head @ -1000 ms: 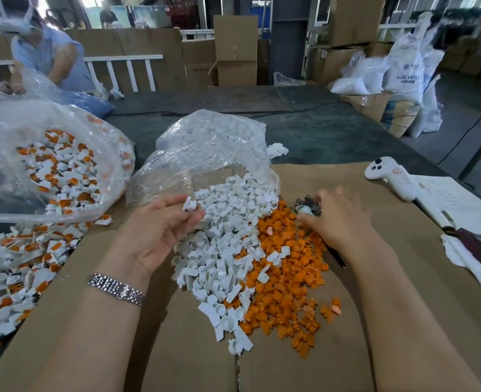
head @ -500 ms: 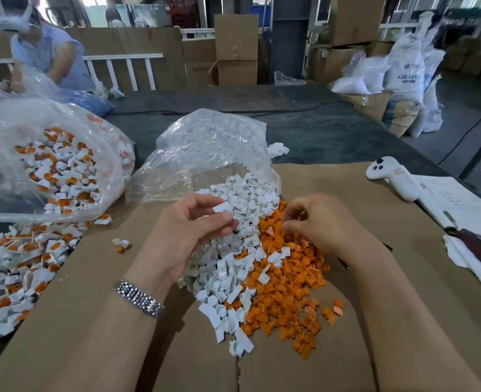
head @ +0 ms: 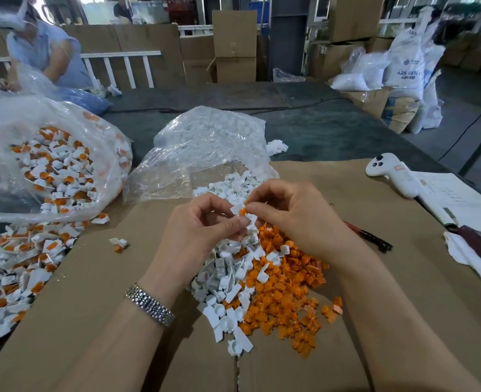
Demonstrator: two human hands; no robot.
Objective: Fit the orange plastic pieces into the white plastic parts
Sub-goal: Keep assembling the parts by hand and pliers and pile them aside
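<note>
My left hand [head: 202, 227] pinches a small white plastic part [head: 237, 209] above the middle of the cardboard. My right hand [head: 296, 213] pinches an orange plastic piece [head: 243, 211] and holds it against that white part. Both hands meet over a heap of loose white parts [head: 228, 281] that lies beside a heap of orange pieces [head: 287, 295]. The fingers hide most of the two held pieces.
A clear bag of fitted white-and-orange parts [head: 55, 168] lies at the left, with more spilled below it [head: 15, 267]. A bag of white parts [head: 205, 148] sits behind the heaps. A white controller [head: 389, 171], papers and a pen [head: 372, 239] lie at the right. Another person works at the far left.
My right hand has come off the orange heap with a piece and moved left. My left hand has risen with a white part, and the two hands now meet.
</note>
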